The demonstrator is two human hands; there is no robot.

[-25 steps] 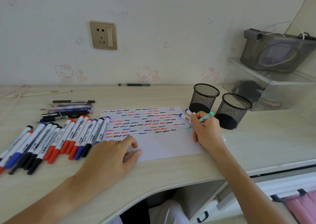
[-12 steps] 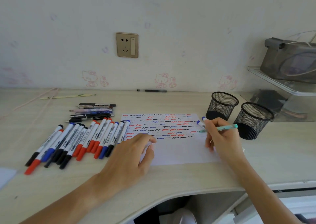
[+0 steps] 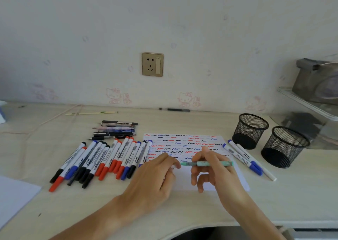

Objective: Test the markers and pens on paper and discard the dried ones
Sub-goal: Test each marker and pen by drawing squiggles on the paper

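Right hand point(image 3: 217, 168): grip closed on a teal pen point(image 3: 208, 164), pinched between thumb and fingers and held level above the paper point(image 3: 236, 177), tip end pointing toward the left hand.
Left hand point(image 3: 157, 172): fingers curled at the pen's tip end; they appear to pinch a small cap, but the detail is blurred. Judged: uncapping ahead of a test stroke.
Paper: flat on the surface point(image 3: 292, 194), upper part filled with red, blue and black squiggles; lower part blank, which suits the next test.
Marker row point(image 3: 102, 159): laid side by side left of the paper, within reach; whether tested or waiting cannot be told.
Pen group point(image 3: 115, 130): lying behind the markers.
Two blue markers point(image 3: 245, 157): set apart right of the paper, near the cups; possibly sorted.
Mesh cups point(image 3: 250, 130): two, black, upright, right of the paper; nothing visible inside either.
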